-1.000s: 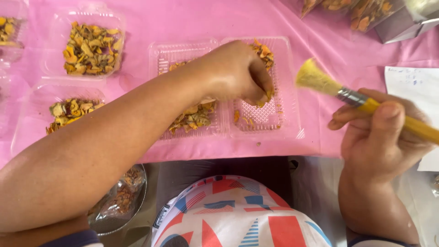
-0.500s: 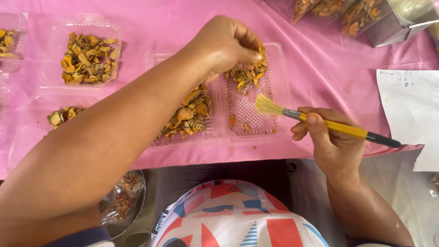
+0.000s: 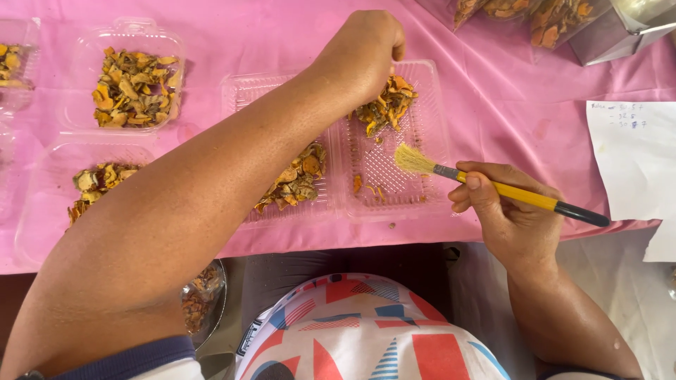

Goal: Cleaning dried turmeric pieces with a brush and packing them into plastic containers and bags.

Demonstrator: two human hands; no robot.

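An open clear plastic clamshell box (image 3: 429,141) lies on the pink tablecloth (image 3: 493,84). Its right half holds a heap of dried orange-yellow slices (image 3: 386,105) at the far end and a few crumbs near the front. My left hand (image 3: 362,53) reaches across, fingers bunched down on that heap. My right hand (image 3: 503,211) grips a yellow-handled brush (image 3: 493,185), its pale bristles resting inside the box's right half. More slices (image 3: 296,179) fill the left half, partly hidden by my left forearm.
Other clear boxes of slices sit at the left (image 3: 134,84) and front left (image 3: 95,186). A metal bowl (image 3: 204,302) with scraps sits below the table edge. A white paper sheet (image 3: 630,158) lies at right, a metal container (image 3: 612,32) at the far right.
My left hand has shifted the heap of slices toward the far end of the box. My right hand has brought the brush down from mid-air into the box's right half.
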